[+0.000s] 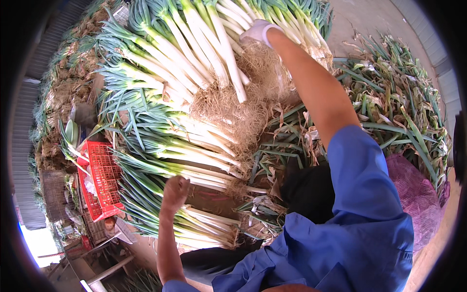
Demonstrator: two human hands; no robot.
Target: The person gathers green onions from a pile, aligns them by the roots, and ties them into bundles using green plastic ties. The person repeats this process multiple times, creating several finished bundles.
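A big fanned heap of long green onions (204, 47), with white stems, blue-green leaves and brown fibrous roots, lies in front of me. My right hand (257, 33), in a pale glove, reaches to its far side and touches the white stems just above the roots. Its fingertips are hidden, so I cannot tell whether it grips a stem. Bare and curled into a fist, my left hand (176, 191) is over the nearer green onions (208, 177); nothing shows in it. Closest to me lies another bunch of green onions (208, 230).
Stripped leaves (386, 98) are piled on the right, beside a purple mesh sack (416, 197). A red plastic crate (105, 179) stands tilted at left, near a metal-framed stand (109, 270). More green onions (69, 84) line the corrugated wall (25, 127).
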